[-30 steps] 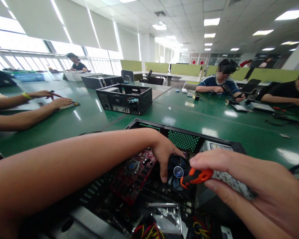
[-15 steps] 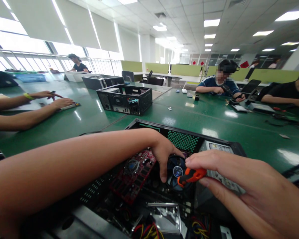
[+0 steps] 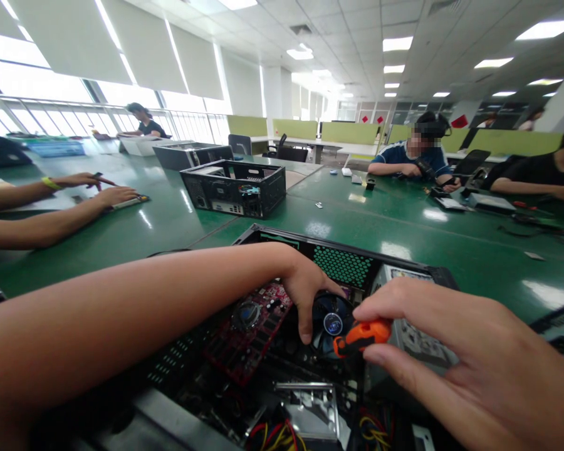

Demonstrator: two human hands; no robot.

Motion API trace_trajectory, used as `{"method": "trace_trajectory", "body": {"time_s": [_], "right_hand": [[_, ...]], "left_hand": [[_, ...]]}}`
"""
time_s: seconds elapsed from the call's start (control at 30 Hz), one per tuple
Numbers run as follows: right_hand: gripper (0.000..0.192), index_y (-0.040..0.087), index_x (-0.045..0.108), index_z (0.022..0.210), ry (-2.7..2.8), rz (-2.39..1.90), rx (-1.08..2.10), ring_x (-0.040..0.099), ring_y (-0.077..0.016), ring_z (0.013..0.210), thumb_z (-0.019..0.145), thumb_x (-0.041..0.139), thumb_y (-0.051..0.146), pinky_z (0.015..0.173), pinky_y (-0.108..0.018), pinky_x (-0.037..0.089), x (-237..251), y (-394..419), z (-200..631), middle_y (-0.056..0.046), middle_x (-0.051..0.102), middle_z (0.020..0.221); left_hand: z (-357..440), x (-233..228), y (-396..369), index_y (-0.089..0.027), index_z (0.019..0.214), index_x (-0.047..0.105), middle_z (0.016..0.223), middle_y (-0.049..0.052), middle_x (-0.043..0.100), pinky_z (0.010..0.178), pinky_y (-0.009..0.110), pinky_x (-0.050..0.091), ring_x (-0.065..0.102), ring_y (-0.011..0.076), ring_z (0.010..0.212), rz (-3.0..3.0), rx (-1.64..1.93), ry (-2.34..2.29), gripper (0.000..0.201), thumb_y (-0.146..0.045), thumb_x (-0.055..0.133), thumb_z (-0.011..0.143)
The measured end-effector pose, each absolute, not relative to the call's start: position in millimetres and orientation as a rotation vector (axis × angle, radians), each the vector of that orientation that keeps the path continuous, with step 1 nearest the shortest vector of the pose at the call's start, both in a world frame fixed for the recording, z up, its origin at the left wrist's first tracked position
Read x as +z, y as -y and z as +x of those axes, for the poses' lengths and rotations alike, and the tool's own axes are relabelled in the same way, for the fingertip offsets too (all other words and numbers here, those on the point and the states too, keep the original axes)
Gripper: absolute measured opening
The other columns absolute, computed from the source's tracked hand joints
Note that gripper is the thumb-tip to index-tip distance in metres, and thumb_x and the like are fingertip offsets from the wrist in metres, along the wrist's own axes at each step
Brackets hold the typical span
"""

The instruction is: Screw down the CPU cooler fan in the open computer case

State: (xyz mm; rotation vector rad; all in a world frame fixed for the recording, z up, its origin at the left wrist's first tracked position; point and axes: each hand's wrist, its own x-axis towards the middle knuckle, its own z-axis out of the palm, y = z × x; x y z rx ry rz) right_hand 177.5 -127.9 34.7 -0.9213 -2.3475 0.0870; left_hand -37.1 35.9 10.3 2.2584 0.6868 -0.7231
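Right hand [image 3: 455,357] shifts slightly left, grip pinching screwdriver [image 3: 361,334] at fan [image 3: 331,318]; left hand [image 3: 305,288] steadies fan. Tip slip could gouge blades.

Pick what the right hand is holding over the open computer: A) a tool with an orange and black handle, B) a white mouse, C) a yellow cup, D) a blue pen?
A: the right hand pinches an orange and black tool handle above the fan.

Second open case [image 3: 234,186] on green table [image 3: 404,232]
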Motion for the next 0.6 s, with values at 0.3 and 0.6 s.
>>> {"method": "trace_trajectory", "body": {"time_s": [0.3, 0.6], "right_hand": [[0.020, 0.031, 0.082, 0.114, 2.269, -1.008, 0.149, 0.084, -0.0295, 0.095, 0.095, 0.078, 0.034, 0.082, -0.037, 0.069, 15, 139, 194, -0.007, 0.087, 0.098], [0.016, 0.030, 0.079, 0.099, 2.276, -1.086, 0.218, 0.079, -0.0258, 0.080, 0.090, 0.085, 0.042, 0.067, -0.033, 0.064, 14, 137, 196, -0.004, 0.082, 0.084]], "left_hand": [[-35, 12, -35, -0.025, 0.172, 0.045, 0.168, 0.003, 0.058, 0.130, 0.041, 0.038, 0.052, 0.0369, 0.156, 2.283, -0.703, -0.734, 0.134, -0.037, 0.101, 0.051], [-34, 15, -35, -0.024, 0.167, 0.053, 0.158, 0.003, 0.068, 0.126, 0.038, 0.045, 0.060, 0.0356, 0.148, 2.236, -0.697, -0.716, 0.126, -0.040, 0.101, 0.052]]}}
